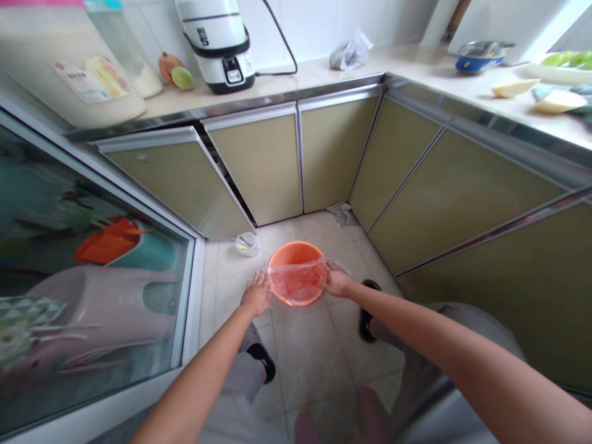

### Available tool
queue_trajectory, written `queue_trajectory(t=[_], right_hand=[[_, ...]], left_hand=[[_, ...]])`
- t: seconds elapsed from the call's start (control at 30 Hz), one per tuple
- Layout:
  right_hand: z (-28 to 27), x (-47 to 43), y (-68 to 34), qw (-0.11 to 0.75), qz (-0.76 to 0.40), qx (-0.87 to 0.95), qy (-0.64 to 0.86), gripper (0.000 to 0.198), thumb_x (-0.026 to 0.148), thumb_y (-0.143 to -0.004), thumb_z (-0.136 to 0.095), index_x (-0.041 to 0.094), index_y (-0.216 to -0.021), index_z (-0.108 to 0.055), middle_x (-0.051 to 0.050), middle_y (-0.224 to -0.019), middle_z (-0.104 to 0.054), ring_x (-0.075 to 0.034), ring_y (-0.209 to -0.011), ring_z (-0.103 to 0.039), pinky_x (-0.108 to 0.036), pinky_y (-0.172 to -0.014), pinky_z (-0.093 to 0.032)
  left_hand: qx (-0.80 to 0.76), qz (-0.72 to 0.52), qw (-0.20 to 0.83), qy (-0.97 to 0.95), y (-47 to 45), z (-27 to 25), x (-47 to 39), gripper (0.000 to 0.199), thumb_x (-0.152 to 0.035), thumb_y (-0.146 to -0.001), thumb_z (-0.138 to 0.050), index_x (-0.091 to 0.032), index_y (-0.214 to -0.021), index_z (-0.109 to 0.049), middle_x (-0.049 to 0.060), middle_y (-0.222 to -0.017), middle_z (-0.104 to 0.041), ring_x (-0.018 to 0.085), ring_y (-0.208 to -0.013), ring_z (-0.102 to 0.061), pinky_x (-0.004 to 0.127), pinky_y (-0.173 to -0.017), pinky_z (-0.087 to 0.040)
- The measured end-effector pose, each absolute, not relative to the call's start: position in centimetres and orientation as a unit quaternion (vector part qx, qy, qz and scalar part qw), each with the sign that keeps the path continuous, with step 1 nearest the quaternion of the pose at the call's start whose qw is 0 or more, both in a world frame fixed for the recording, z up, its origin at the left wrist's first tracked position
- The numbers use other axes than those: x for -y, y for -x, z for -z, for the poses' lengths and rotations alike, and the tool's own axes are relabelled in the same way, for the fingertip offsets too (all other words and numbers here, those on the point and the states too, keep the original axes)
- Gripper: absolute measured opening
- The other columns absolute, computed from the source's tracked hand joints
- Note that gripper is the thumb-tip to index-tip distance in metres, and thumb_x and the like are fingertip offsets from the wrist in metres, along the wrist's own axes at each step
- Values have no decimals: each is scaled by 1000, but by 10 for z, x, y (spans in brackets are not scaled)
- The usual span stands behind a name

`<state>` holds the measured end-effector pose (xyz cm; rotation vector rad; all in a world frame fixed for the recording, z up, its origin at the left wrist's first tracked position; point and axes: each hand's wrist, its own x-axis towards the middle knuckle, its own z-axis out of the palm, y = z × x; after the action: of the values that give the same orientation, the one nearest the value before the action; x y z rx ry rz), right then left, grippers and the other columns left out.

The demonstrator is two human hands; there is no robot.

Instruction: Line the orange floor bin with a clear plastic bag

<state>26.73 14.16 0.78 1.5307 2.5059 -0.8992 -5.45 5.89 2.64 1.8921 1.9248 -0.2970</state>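
Observation:
An orange plastic bucket stands on the tiled floor between my feet. Across its mouth a thin, clear plastic bag is stretched, with part of it sagging inside. My left hand is at the bucket's left rim, its fingers on the bag's edge. On the opposite side, my right hand grips the bag's other edge by the right rim. The bag's upper edge runs nearly straight from one hand to the other. Some fingertips are hidden by the plastic and the rim.
A small clear tub lies on the floor left of the bucket. A grey cloth is in the cabinet corner. One cabinet door stands ajar. A glass door borders the left. A rice cooker sits on the counter.

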Motion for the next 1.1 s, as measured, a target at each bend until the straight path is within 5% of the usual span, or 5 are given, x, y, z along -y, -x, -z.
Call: queue_trajectory(t=[0.13, 0.27, 0.5, 0.7, 1.1], right_hand=[[-7, -153, -265, 41, 267, -820, -505, 94, 46, -91, -57, 2, -167, -25, -24, -173, -17, -34, -162, -14, -45, -129, -16], [-3, -157, -264, 39, 244, -829, -502, 94, 48, -93, -54, 2, -168, -21, -22, -175, -12, -32, -163, -9, -43, -131, -10], [6, -159, -266, 38, 246, -836, -489, 94, 49, -93, -53, 6, -170, -19, -19, -176, -12, -30, -163, -9, -45, -130, -11], [7, -175, -264, 28, 265, -828, -493, 92, 52, -94, -53, 17, -171, -18, -15, -176, -15, -30, -162, -15, -48, -129, -17], [15, -216, -242, 28, 267, -819, -506, 92, 51, -93, -57, 16, -171, -21, -16, -176, -14, -34, -161, -19, -45, -129, -20]], left_hand=[[-650, 46, 156, -742, 53, -28, -58, 66, -17, -97, -40, -19, -163, -41, 11, -173, -31, 30, -162, -18, 53, -131, -18], [-613, 37, 187, -766, 36, -24, -48, 60, -18, -98, -41, -24, -156, -53, 11, -159, -53, 28, -150, -42, 47, -126, -31], [-693, 32, 146, -705, 47, -13, -66, 65, -25, -103, -35, -14, -166, -32, 13, -174, -27, 27, -161, -24, 43, -129, -25], [-684, 55, 139, -714, 65, -9, -86, 64, -31, -105, -30, -13, -166, -33, 14, -175, -22, 30, -163, -17, 49, -131, -17], [-715, 23, 157, -681, 69, 33, -126, 69, -45, -107, -29, -12, -168, -29, 15, -177, -12, 30, -164, -11, 45, -131, -16]])
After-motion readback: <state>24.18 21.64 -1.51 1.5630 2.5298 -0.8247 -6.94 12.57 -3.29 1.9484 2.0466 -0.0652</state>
